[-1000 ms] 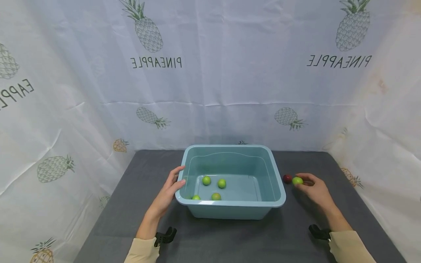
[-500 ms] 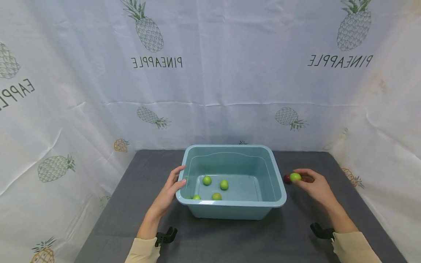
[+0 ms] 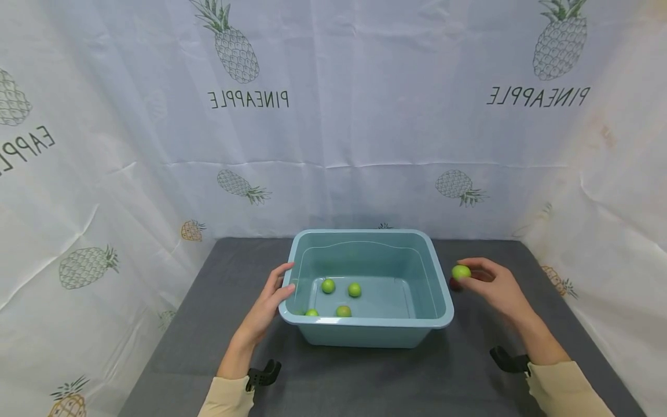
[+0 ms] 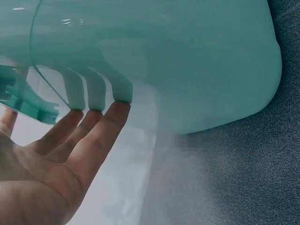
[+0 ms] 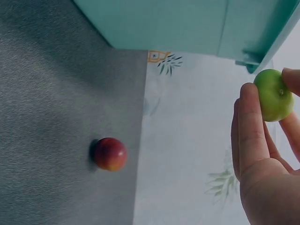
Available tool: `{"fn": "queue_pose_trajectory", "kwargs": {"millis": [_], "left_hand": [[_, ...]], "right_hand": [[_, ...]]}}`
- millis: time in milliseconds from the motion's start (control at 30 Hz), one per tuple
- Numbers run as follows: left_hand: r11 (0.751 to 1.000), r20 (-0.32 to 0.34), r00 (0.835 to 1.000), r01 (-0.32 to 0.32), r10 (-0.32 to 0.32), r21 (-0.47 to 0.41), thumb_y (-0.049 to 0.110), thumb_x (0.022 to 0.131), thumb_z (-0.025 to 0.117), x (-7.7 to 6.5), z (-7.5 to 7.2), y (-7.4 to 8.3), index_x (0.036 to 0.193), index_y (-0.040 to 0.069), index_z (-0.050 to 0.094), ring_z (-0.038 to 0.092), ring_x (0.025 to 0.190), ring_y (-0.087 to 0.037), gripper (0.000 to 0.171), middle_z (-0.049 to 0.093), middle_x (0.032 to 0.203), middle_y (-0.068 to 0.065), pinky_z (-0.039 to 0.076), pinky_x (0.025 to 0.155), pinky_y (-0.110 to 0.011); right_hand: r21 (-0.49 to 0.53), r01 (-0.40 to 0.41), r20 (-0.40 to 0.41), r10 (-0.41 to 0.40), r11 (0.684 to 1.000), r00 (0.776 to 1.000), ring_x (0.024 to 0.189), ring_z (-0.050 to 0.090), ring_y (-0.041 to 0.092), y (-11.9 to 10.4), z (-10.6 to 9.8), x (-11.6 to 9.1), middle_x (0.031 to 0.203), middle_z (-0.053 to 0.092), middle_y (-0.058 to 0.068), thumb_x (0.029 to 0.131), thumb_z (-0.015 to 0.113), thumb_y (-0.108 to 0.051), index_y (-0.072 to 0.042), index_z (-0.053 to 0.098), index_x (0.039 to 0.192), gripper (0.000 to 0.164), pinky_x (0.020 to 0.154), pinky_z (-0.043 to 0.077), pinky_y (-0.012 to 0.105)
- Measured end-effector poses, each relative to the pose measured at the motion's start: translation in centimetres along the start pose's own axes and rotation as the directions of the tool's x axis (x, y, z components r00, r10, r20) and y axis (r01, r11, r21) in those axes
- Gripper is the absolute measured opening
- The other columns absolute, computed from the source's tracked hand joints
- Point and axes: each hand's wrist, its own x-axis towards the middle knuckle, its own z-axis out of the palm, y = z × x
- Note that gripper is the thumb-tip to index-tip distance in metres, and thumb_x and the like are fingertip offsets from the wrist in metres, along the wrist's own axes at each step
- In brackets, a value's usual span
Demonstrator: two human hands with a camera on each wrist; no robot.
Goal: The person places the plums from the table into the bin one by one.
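My right hand [image 3: 495, 286] pinches a small green plum [image 5: 274, 96] between thumb and fingers, raised off the table to the right of the basin. A red and yellow plum [image 5: 110, 153] lies on the cloth below it, partly hidden by the held plum and the hand in the head view. My left hand [image 3: 263, 304] holds the left rim of the blue-green plastic basin [image 3: 365, 322], thumb over the rim, and its fingertips [image 4: 123, 105] touch the outer wall. Inside the basin lie several green plums [image 3: 354, 289]; the front rim partly hides one at the near left corner.
A dark grey cloth [image 3: 375, 382] covers the table under the basin. White curtains [image 3: 365, 133] printed with pineapples hang behind it and on both sides, close to the table's edges. Each wrist carries a black strap mount [image 3: 263, 375].
My right hand has lifted the green plum from beside the red one and moved up and leftward. One plum in the basin has rolled slightly. My left hand stays on the rim.
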Motion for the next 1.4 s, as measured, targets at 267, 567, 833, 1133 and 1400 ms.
{"fn": "queue_pose_trajectory", "kwargs": {"millis": [267, 567, 833, 1133, 1400], "left_hand": [[1.000, -0.005, 1.000, 0.005, -0.005, -0.004, 0.034, 0.106, 0.051, -0.1, 0.1, -0.1, 0.155, 0.029, 0.030, 0.045, 0.130, -0.046, 0.054, 0.037, 0.152, -0.021, 0.045, 0.095, -0.054], [1.000, -0.015, 1.000, 0.004, -0.004, 0.002, 0.035, 0.106, 0.051, -0.1, 0.3, -0.1, 0.154, 0.029, 0.031, 0.046, 0.130, -0.044, 0.053, 0.037, 0.152, -0.019, 0.044, 0.096, -0.054], [1.000, -0.016, 1.000, 0.011, -0.011, 0.004, 0.035, 0.106, 0.051, -0.1, 0.4, 0.0, 0.154, 0.029, 0.031, 0.045, 0.129, -0.046, 0.053, 0.037, 0.151, -0.020, 0.045, 0.095, -0.052], [1.000, 0.003, 1.000, -0.004, 0.004, -0.006, 0.034, 0.107, 0.050, -0.1, 0.2, 0.0, 0.155, 0.028, 0.030, 0.045, 0.128, -0.048, 0.053, 0.037, 0.151, -0.021, 0.046, 0.093, -0.049], [1.000, -0.010, 1.000, -0.005, 0.005, 0.008, 0.034, 0.106, 0.050, 0.0, 0.1, -0.1, 0.155, 0.029, 0.030, 0.047, 0.128, -0.045, 0.053, 0.036, 0.152, -0.021, 0.046, 0.094, -0.051]], "right_hand": [[0.013, 0.022, 0.020, -0.022, 1.000, 1.000, 0.103, 0.064, 0.003, -1.5, -0.1, -0.2, 0.128, 0.063, 0.011, 0.098, 0.071, -0.030, -0.002, 0.058, 0.137, 0.050, 0.085, 0.049, 0.027], [0.007, 0.063, 0.006, -0.063, 0.998, 0.998, 0.103, 0.064, 0.000, -3.7, -0.4, -0.3, 0.122, 0.065, 0.000, 0.098, 0.071, -0.027, -0.004, 0.060, 0.134, 0.045, 0.088, 0.047, 0.035], [0.028, 0.074, 0.038, -0.075, 0.997, 0.996, 0.104, 0.064, 0.003, -5.2, -0.3, -0.5, 0.124, 0.064, 0.002, 0.098, 0.071, -0.027, -0.004, 0.059, 0.135, 0.045, 0.090, 0.046, 0.036], [0.045, 0.069, 0.043, -0.070, 0.997, 0.997, 0.103, 0.066, 0.007, -6.5, 0.1, -0.5, 0.124, 0.064, 0.007, 0.098, 0.071, -0.026, -0.002, 0.057, 0.137, 0.048, 0.086, 0.050, 0.033], [0.143, 0.103, 0.066, -0.113, 0.984, 0.991, 0.096, 0.068, 0.016, -7.3, 0.5, -0.5, 0.119, 0.065, 0.005, 0.098, 0.071, -0.020, 0.000, 0.058, 0.133, 0.043, 0.075, 0.056, 0.035]]}}
